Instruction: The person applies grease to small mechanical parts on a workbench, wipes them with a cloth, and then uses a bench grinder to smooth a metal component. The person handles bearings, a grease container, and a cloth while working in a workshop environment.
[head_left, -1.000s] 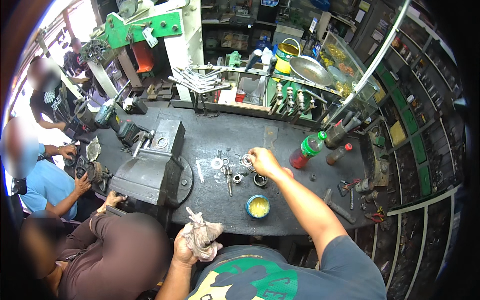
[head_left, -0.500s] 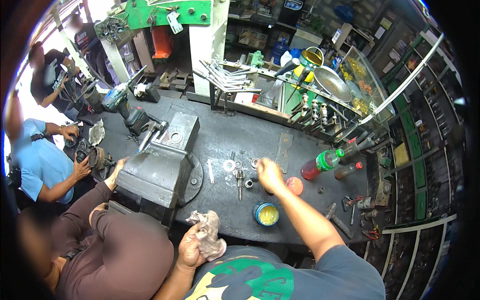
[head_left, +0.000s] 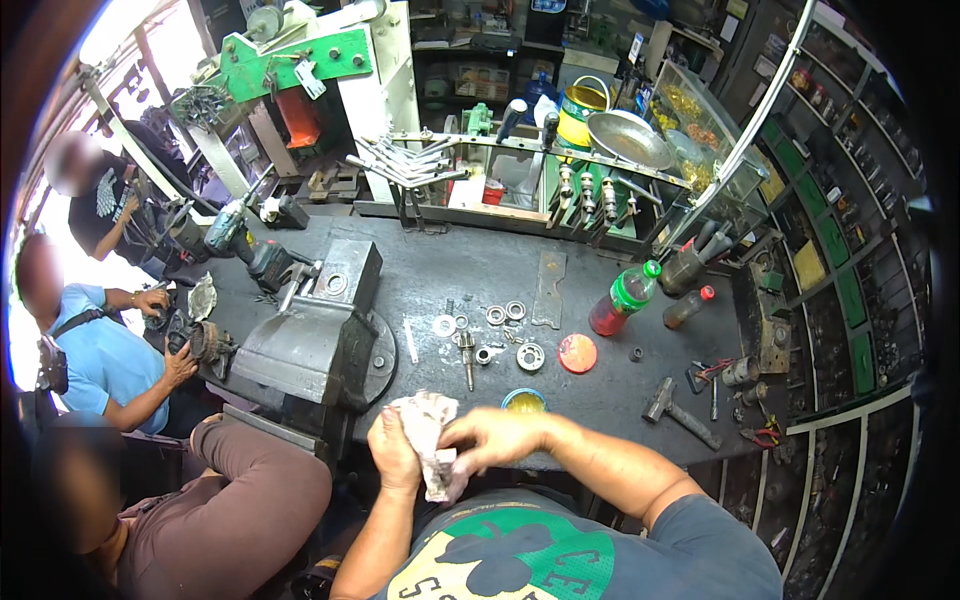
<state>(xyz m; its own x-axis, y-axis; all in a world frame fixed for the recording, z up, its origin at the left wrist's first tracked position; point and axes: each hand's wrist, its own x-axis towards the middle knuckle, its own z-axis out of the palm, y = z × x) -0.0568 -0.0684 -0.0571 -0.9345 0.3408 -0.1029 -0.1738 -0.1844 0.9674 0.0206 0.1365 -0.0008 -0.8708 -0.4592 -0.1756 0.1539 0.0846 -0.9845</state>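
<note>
At the bench's near edge my left hand [head_left: 396, 455] is closed around a crumpled, stained white rag [head_left: 426, 412]. My right hand [head_left: 500, 436] has its fingers closed on the rag's right side; whether a part lies inside the cloth is hidden. Just beyond my right hand stands an open tub of yellow grease [head_left: 525, 402], partly covered by that hand. Farther back lie a toothed shaft [head_left: 468, 360], a small bushing [head_left: 484, 355], a flat washer [head_left: 443, 326], two bearing rings [head_left: 505, 313] and a round bearing with holes [head_left: 530, 357]. A red lid [head_left: 577, 353] sits to their right.
A large vise [head_left: 310, 335] stands to the left, with a cordless drill [head_left: 245, 245] behind it. To the right are a bottle of red liquid [head_left: 622, 300], a smaller bottle [head_left: 690, 308] and a hammer [head_left: 680, 412]. Co-workers sit along the left; one handles a dark part [head_left: 207, 342].
My right hand has come back from the bearings to the rag and grips it. The left hand has raised the rag slightly. The holed bearing now shows, and the view has shifted.
</note>
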